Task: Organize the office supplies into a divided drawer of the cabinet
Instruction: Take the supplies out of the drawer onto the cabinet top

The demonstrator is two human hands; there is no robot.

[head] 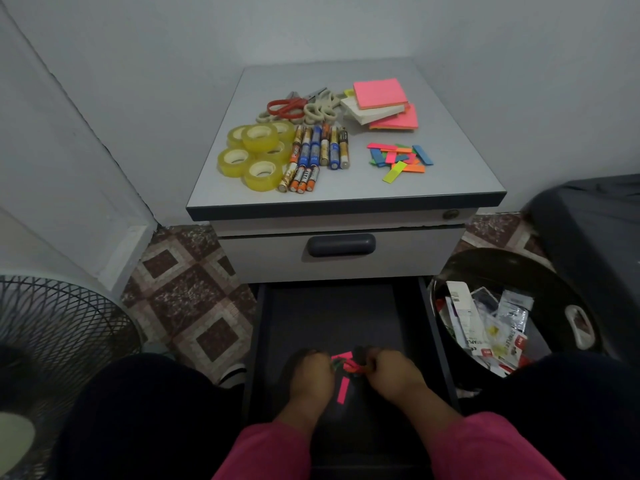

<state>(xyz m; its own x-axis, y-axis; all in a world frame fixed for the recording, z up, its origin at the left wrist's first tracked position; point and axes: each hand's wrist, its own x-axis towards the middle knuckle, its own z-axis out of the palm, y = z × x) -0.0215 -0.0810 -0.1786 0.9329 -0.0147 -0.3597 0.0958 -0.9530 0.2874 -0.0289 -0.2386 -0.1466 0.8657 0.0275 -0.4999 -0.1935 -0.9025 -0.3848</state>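
Head view shows the left hand (309, 375) and right hand (393, 374) low in the open dark drawer (332, 313), fingers curled, together pinching a bunch of coloured index tabs (346, 367). Farther off, atop the cabinet (450, 174), lie more tabs (400, 159), batteries (317, 157), tape rolls (256, 154), scissors (298, 107) and sticky-note pads (382, 103).

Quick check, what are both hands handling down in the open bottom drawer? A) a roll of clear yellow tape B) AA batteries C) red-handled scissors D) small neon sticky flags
D: the left hand and right hand pinch a cluster of small neon pink sticky flags over the dark open drawer; tape, batteries and scissors lie on the cabinet top.
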